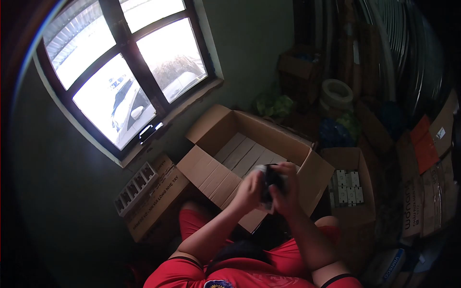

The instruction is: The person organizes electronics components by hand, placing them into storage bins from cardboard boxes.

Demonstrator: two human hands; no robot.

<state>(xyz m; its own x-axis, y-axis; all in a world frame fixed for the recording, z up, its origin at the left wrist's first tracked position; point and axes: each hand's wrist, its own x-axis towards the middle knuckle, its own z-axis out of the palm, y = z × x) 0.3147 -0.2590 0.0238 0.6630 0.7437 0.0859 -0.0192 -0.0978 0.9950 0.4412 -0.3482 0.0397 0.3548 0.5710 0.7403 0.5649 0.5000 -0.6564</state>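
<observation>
Both hands are raised together in front of the large open cardboard box [216, 175]. A small dark object [272, 183] with a pale, shiny part, perhaps a wrapper, is between them; its details are blurred. My left hand [249, 191] has its fingers closed round the left side of this object. On the other side, my right hand [286, 185] is closed on it, with the fingers bent over the top. Inside the large box, flat grey-brown packages [245, 151] lie in rows.
A smaller box [367, 192] at right holds several white pieces [348, 187]. To the left, a slotted white tray [137, 189] lies on a closed carton [161, 204] below the window [129, 62]. Folded cardboard [430, 192] stands far right, near white rolls [336, 93].
</observation>
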